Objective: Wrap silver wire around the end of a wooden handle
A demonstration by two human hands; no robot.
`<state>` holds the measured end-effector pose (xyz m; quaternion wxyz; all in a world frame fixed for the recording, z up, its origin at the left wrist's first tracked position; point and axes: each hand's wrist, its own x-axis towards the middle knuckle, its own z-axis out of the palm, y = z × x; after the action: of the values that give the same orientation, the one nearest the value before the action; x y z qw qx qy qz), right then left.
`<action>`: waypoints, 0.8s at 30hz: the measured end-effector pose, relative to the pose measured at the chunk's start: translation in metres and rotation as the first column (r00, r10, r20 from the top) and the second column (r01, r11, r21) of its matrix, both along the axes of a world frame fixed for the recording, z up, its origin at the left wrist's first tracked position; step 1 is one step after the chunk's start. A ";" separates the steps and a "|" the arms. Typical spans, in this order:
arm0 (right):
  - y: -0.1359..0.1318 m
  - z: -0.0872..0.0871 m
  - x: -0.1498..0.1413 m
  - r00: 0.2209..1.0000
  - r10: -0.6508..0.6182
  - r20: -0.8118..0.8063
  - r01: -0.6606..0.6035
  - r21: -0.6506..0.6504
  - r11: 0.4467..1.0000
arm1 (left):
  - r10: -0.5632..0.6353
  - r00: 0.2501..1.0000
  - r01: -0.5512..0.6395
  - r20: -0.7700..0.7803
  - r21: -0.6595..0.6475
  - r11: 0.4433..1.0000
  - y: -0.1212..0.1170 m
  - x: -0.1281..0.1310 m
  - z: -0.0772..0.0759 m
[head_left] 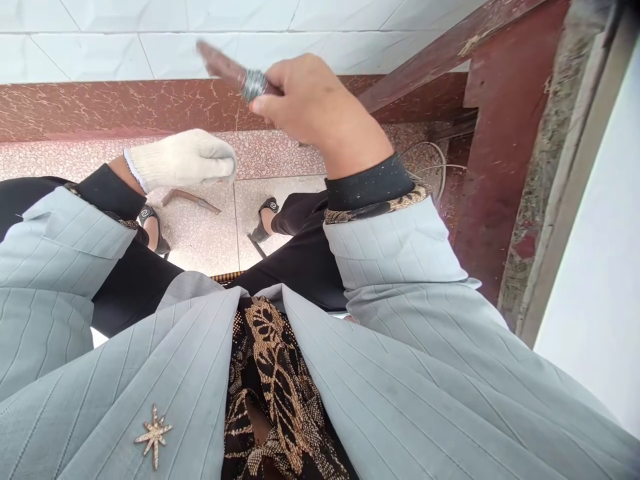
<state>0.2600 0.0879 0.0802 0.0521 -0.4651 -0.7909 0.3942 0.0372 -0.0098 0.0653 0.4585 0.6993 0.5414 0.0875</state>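
My right hand (310,93), bare, is closed around a brown stick-like tool (225,68) bound with silvery wire (254,85). The tool's far end is blurred and points up and left, in front of the white tiles. What kind of tool it is, I cannot make out. My left hand (185,159) wears a cream knitted glove and is lower and to the left, apart from the tool. Its fingers are curled together, and anything inside them is hidden. Below the glove, a bent brown piece (193,199) lies on the floor between my feet.
A white tiled wall (100,57) with a reddish-brown marbled base strip (125,107) rises ahead. On the right stands a dark red wooden frame (505,153) with a slanting bar. A thin pale cable (443,167) loops beside it. My shoes rest on the speckled floor (220,240).
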 end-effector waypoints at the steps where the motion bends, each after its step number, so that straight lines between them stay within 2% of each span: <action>1: -0.001 0.000 -0.004 0.985 0.093 0.146 -0.101 0.048 0.994 | -0.002 1.000 0.002 -0.006 0.011 1.000 -0.001 0.000 0.000; 2: -0.001 -0.001 -0.006 0.938 0.202 0.281 -0.224 0.047 0.974 | 0.031 0.999 -0.031 -0.008 0.029 0.999 -0.001 -0.001 0.001; 3: -0.001 -0.001 -0.008 0.865 0.329 0.378 -0.348 -0.019 0.937 | 0.084 0.996 -0.084 -0.009 0.051 0.995 -0.001 -0.003 0.001; 4: -0.001 -0.001 -0.009 0.781 0.473 0.407 -0.459 -0.139 0.877 | 0.143 0.990 -0.142 -0.010 0.076 0.987 -0.001 -0.004 0.001; 6: 0.002 0.000 -0.005 0.664 0.680 0.310 -0.591 -0.338 0.732 | 0.213 0.976 -0.208 -0.037 0.108 0.972 0.001 -0.008 0.001; 7: 0.004 0.000 -0.001 0.658 0.717 0.228 -0.626 -0.364 0.690 | 0.219 0.975 -0.212 -0.051 0.115 0.971 0.002 -0.010 -0.001; 8: 0.007 0.000 0.003 0.696 0.707 0.128 -0.639 -0.340 0.690 | 0.211 0.976 -0.205 -0.050 0.114 0.972 0.004 -0.012 -0.003; 9: 0.009 0.000 0.008 0.757 0.654 0.011 -0.623 -0.289 0.727 | 0.205 0.979 -0.201 -0.024 0.107 0.974 0.006 -0.013 -0.006; 11: 0.012 -0.004 0.015 0.868 0.409 -0.283 -0.469 -0.189 0.863 | 0.238 0.967 -0.248 0.096 0.105 0.963 0.008 -0.015 -0.012; 12: 0.012 -0.006 0.017 0.872 0.237 -0.427 -0.338 -0.176 0.925 | 0.259 0.952 -0.277 0.160 0.096 0.956 0.008 -0.014 -0.015; 13: 0.012 -0.008 0.017 0.833 0.070 -0.549 -0.201 -0.183 0.962 | 0.283 0.939 -0.304 0.196 0.083 0.949 0.008 -0.013 -0.018; 15: 0.011 -0.010 0.014 0.755 -0.138 -0.642 -0.001 -0.211 0.977 | 0.286 0.944 -0.298 0.167 0.052 0.953 0.005 -0.008 -0.018; 16: 0.011 -0.010 0.013 0.764 -0.187 -0.618 0.070 -0.209 0.975 | 0.248 0.961 -0.251 0.125 0.011 0.968 0.003 -0.005 -0.016; 17: 0.011 -0.009 0.011 0.807 -0.211 -0.551 0.128 -0.186 0.974 | 0.194 0.976 -0.189 0.096 -0.054 0.980 0.000 -0.002 -0.013; 18: 0.012 -0.008 0.009 0.866 -0.215 -0.451 0.170 -0.137 0.976 | 0.150 0.984 -0.139 0.092 -0.118 0.983 -0.003 0.001 -0.009; 20: 0.013 -0.006 0.006 0.968 -0.167 -0.186 0.171 0.004 0.985 | 0.102 0.983 -0.071 0.152 -0.198 0.978 -0.007 0.004 -0.001; 22: 0.013 -0.005 0.003 0.995 -0.048 0.088 0.039 0.096 0.995 | 0.119 0.974 -0.092 0.191 -0.146 0.985 -0.009 0.002 0.003; 24: 0.010 -0.006 -0.002 0.935 0.157 0.318 -0.183 0.053 0.982 | 0.165 0.965 -0.166 0.202 -0.013 0.986 -0.006 -0.006 0.002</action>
<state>0.2577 0.0975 0.0740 -0.0892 -0.4488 -0.8419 0.2861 0.0312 -0.0161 0.0670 0.5008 0.6400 0.5483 0.1975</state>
